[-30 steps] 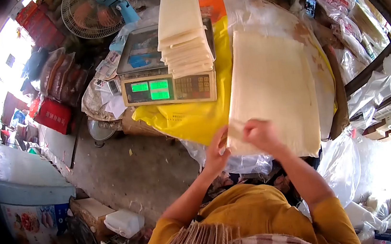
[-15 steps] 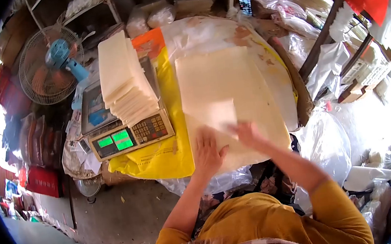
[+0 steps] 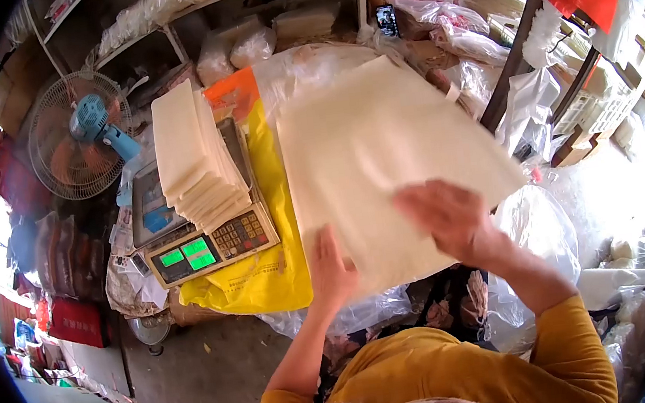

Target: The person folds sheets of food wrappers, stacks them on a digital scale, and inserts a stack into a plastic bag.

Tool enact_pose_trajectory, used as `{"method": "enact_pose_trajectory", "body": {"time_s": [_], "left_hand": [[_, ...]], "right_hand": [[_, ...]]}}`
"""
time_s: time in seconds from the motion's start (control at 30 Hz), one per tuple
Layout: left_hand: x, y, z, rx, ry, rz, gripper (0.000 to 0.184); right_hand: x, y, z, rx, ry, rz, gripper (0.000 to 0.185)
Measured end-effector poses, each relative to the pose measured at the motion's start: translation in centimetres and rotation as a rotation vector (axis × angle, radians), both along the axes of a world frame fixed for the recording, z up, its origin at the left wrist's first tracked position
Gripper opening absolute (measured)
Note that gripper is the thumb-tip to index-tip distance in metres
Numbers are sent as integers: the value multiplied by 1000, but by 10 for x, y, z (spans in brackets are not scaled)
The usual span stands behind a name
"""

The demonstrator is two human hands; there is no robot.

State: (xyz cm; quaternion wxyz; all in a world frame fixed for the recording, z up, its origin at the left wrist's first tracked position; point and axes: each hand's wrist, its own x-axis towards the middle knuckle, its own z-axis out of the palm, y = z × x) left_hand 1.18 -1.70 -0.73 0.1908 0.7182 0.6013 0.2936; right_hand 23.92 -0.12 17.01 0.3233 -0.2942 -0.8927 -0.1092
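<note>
A large cream sheet (image 3: 378,131) covers much of the worktop in front of me, its right corner reaching out past the table's edge. My left hand (image 3: 332,272) rests at the sheet's lower left edge, fingers stretched out and the thumb apart. Over the lower right part of the sheet is my right hand (image 3: 452,218), palm down with fingers extended and slightly smeared by motion. Whether it presses on the sheet or hovers just above is unclear. What lies under the sheet is mostly hidden.
Left of the sheet, a digital scale (image 3: 216,245) carries a stack of folded cream sheets (image 3: 194,152). A yellow plastic bag (image 3: 286,261) lies beneath the scale. Behind stands a fan (image 3: 84,133). Clear plastic bags (image 3: 537,233) hang at the right, below a phone (image 3: 386,21).
The sheet's upper right part has swung out to the right. My right hand has moved right and its fingers have straightened. My left hand stays near the lower left edge. The camera view has shifted.
</note>
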Motion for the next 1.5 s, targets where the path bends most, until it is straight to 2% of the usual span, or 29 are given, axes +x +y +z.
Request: {"method": "enact_pose_trajectory", "body": {"time_s": [0.1,0.13,0.23,0.27,0.37,0.4,0.5,0.6,0.67,0.77,0.83,0.87,0.97,1.1,1.17,1.27,1.33,1.43,1.5], "left_hand": [[0,1,2,220,-340,209,80],[2,2,17,355,-361,202,72],[-12,17,25,379,157,-63,64],[-10,27,25,357,213,-106,59],[-12,59,24,373,422,-357,61],[-11,65,28,385,448,-378,53],[-25,109,-15,309,528,-417,45],[-25,97,12,459,527,-395,34],[-17,62,43,433,662,-335,29],[-3,7,40,439,761,-316,21],[9,-10,24,434,721,-306,25],[12,-13,17,436,700,-299,27],[17,-15,-5,412,720,-287,33],[28,-19,10,334,480,-394,38],[33,-17,8,358,432,-442,39],[40,-15,12,300,483,-414,39],[44,-13,13,255,474,-404,31],[45,-11,10,244,439,-388,21],[45,-10,8,253,421,-387,18]], "right_hand": [[22,-25,-46,-221,-113,64,56],[33,-30,-62,-278,-102,60,54],[65,-41,-89,-383,-176,-2,54],[72,-45,-93,-442,-164,-32,52],[83,-52,-99,-473,-91,-97,54],[85,-54,-100,-463,-66,-117,53],[93,-59,-109,-426,-22,-189,48],[115,-54,-135,-383,-54,-282,44],[138,-40,-149,-341,-93,-329,40],[168,3,-142,-215,-77,-330,35],[172,27,-120,-225,-134,-360,35],[172,36,-112,-227,-254,-390,35],[172,49,-100,-240,-164,-483,35],[109,8,-86,-521,81,-211,35],[66,-21,-92,-567,-93,-84,45],[30,-34,-132,-470,-193,-79,37],[18,-30,-145,-472,-190,-81,28],[5,-23,-148,-437,-237,-97,11],[0,-15,-140,-476,-373,-82,7]]}}
